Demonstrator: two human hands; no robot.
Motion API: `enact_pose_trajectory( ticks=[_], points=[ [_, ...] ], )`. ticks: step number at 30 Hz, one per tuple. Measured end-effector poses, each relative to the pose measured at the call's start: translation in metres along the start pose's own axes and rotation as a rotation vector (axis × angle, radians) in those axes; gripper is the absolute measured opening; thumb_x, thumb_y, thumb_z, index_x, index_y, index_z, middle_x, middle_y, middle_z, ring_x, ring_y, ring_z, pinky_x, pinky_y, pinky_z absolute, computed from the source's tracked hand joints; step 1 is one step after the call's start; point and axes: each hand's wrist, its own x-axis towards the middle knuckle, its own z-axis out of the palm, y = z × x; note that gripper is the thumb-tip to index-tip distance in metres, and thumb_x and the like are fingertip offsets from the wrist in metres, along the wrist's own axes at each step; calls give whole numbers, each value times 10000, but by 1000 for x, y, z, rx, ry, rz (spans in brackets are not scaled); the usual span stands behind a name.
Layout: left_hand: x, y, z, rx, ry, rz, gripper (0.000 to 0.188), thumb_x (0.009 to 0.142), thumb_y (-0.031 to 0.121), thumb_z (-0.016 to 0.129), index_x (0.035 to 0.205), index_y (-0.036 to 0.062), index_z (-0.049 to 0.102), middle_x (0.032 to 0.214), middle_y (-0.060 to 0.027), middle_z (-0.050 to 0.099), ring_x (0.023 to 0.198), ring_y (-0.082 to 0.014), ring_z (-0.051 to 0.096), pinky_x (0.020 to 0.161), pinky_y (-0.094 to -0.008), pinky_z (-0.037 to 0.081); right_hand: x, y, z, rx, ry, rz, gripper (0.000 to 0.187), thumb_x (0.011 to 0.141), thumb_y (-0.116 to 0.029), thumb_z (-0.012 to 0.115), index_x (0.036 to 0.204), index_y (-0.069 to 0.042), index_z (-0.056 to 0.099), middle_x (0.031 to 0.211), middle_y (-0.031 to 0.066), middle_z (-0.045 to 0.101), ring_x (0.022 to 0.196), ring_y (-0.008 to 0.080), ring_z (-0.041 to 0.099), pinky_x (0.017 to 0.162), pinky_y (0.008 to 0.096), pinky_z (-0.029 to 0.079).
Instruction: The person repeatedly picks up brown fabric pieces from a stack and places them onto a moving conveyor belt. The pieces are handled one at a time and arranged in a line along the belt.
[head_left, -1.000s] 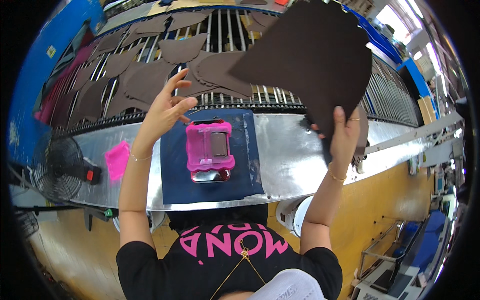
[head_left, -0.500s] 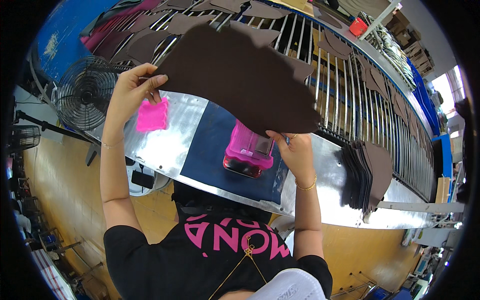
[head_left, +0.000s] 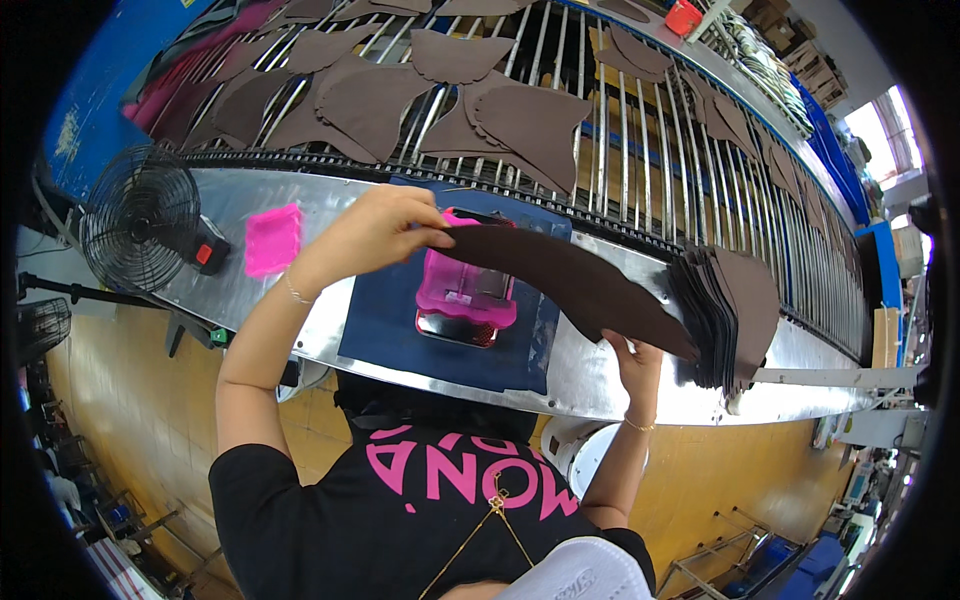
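Brown sheet (head_left: 570,278) has left fingers (head_left: 425,239) and right fingers (head_left: 622,350) pinching its edge, while pink lettering (head_left: 443,474) crosses a black shirt (head_left: 290,520).

Black short-sleeved T-shirt (head_left: 400,540) with large pink letters (head_left: 455,478), gold chain necklace (head_left: 464,548) with a small pendant (head_left: 498,501), thin bracelets (head_left: 641,427) on both wrists.

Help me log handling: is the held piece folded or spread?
Spread: the brown piece extends from left hand to right hand, no fold visible.
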Motion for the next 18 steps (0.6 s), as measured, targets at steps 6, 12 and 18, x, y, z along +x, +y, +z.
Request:
enact_pose_trajectory(
  ticks=[6, 12, 18],
  points=[
    [43, 35, 47, 155, -165, 249, 163, 752, 241, 719, 808, 89, 701, 818, -55, 538, 745, -261, 585, 639, -365, 461, -44, 19, -85, 218, 133, 267, 95, 853, -12, 649, 942, 19, 655, 768, -25, 601, 682, 60, 484, 618, 215, 396],
    [73, 45, 39, 3, 25, 247, 337, 768, 282, 740, 1041, 99, 667, 870, -77, 530, 795, -240, 570, 682, -314, 466, -13, 40, -143, 277, 356, 328, 128, 913, -58, 593, 1010, 23, 613, 833, -34, 560, 717, 47, 440, 692, 181, 398],
    [50, 20, -6, -101, 117, -42, 325, 804, 190, 712, 1106, 85, 652, 818, -6, 462, 669, -77, 445, 581, -214, 372, 128, 73, -149, 182, 182, 343, 308, 918, -73, 546, 1192, 67, 545, 1007, 56, 629, 856, 89, 560, 755, 226, 456]
  ],
)
